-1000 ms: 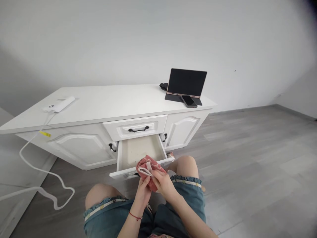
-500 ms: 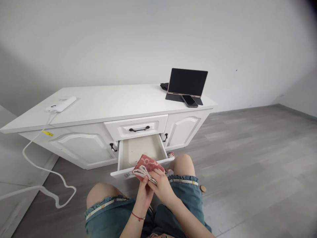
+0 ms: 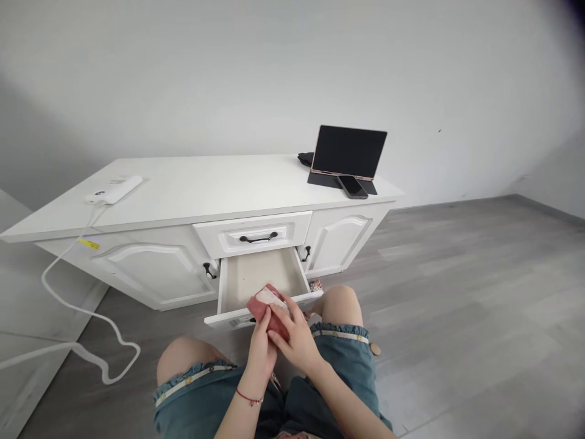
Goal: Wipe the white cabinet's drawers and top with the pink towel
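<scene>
From my remote seat I see a small, folded, pinkish-red and white fabric bundle (image 3: 267,297) between two bare hands, by the front edge of a pulled-out white drawer (image 3: 223,318). The left hand (image 3: 262,347) pinches its near side, thumb on top, the other fingers hidden underneath; the right hand (image 3: 299,341) lays slightly spread fingers across it. That two-sided grip probably keeps the folds from springing loose.

The drawer's front rim sits just beyond the bundle (whether they touch, I can't tell). Bare knees flank the hands, limiting sideways room; upward, the closed white upper drawer (image 3: 228,241) with its black handle stands farther back, leaving space above the lower drawer's open top.
</scene>
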`<state>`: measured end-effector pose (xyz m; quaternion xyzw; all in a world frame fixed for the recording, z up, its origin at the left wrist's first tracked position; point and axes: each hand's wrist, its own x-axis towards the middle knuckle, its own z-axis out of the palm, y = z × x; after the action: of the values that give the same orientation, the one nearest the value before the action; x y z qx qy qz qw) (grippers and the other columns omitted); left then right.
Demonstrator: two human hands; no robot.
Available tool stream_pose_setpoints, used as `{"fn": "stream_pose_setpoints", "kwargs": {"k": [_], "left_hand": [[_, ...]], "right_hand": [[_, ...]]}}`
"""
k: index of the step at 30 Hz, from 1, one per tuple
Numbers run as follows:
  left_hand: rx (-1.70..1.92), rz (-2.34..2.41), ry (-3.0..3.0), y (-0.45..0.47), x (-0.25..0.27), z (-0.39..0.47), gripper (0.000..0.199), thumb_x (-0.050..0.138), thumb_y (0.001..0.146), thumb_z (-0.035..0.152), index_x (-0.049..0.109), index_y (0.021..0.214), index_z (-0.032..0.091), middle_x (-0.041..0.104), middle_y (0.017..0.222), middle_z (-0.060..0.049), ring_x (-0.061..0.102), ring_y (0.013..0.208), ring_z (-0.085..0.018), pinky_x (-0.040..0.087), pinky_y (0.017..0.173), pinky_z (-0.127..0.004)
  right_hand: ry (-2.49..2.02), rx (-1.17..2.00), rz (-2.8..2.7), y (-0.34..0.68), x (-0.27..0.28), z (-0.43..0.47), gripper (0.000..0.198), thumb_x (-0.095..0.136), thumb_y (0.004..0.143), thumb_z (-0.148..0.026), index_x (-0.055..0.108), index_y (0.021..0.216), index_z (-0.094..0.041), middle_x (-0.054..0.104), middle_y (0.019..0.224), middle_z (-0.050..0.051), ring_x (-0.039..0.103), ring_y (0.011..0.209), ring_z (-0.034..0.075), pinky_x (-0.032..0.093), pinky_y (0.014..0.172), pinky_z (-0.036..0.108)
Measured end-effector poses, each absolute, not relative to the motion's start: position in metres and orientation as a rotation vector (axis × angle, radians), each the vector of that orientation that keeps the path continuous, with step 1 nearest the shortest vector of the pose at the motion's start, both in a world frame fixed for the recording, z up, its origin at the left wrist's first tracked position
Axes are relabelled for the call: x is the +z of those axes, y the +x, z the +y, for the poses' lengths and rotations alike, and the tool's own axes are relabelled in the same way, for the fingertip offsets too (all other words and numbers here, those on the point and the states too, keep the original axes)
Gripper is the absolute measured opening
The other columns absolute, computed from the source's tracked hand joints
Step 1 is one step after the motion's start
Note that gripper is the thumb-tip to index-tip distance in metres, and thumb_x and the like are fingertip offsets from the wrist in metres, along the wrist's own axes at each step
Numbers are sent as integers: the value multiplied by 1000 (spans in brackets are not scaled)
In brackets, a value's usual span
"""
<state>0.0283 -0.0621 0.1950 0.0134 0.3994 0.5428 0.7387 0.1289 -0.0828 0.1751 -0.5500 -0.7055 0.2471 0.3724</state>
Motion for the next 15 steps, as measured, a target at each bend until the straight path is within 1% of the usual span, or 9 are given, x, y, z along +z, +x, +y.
{"fn": "stream_pose_setpoints", "kwargs": {"k": [2,3,5,7,8,10,12,13,15], "left_hand": [[1110,853,150,26,201,-61,35,68,80,19,65,115,18,70,116,-9,64,108,-20,49,96,-29],[1059,817,191,26,204,-60,37,69,80,20,65,116,19,69,120,-9,63,112,-21,48,98,-31],[987,758,210,24,207,-58,38,67,81,25,63,119,23,65,127,-9,58,118,-21,47,100,-35],[989,767,185,21,204,-56,34,65,83,25,64,117,27,63,130,-7,57,120,-21,47,100,-40],[1014,794,175,19,199,-55,30,64,83,23,65,113,26,64,128,-8,57,118,-21,47,99,-41],[1069,896,149,14,182,-54,17,63,82,18,69,98,21,70,112,-10,64,106,-21,48,97,-40],[1070,1041,86,7,157,-55,7,63,81,13,68,79,17,72,88,-9,68,85,-18,49,93,-37],[1042,1114,36,4,144,-56,10,62,80,10,65,72,16,70,78,-8,68,75,-17,50,91,-36],[992,1209,-63,-1,118,-55,16,61,78,6,61,66,17,66,68,-6,66,67,-16,51,87,-35]], "right_hand": [[-1396,841,-1600,128,164,-82,71,69,76,-35,44,141,-28,36,148,10,35,137,28,31,113,46],[-1378,966,-1442,128,158,-80,72,72,72,-36,46,139,-25,43,144,10,40,134,27,33,112,44],[-1308,1263,-1034,133,151,-74,62,72,70,-40,56,128,-22,59,128,9,53,121,25,41,106,40],[-1198,1557,-570,143,148,-67,44,73,70,-42,65,107,-20,69,105,7,65,99,20,50,90,33],[-1142,1674,-372,151,150,-62,36,73,69,-43,66,97,-20,71,95,5,67,87,17,53,80,30],[-1070,1789,-143,168,155,-52,29,72,71,-45,63,81,-20,70,81,4,65,69,13,52,64,25],[-1104,1765,-173,185,163,-38,31,65,77,-51,60,76,-20,69,77,3,63,63,12,50,58,24],[-1178,1718,-289,192,166,-30,34,58,81,-55,59,76,-21,69,77,4,63,63,13,50,58,25],[-1378,1602,-605,202,170,-11,42,44,87,-60,59,78,-22,69,79,7,64,67,16,51,57,27]]}}
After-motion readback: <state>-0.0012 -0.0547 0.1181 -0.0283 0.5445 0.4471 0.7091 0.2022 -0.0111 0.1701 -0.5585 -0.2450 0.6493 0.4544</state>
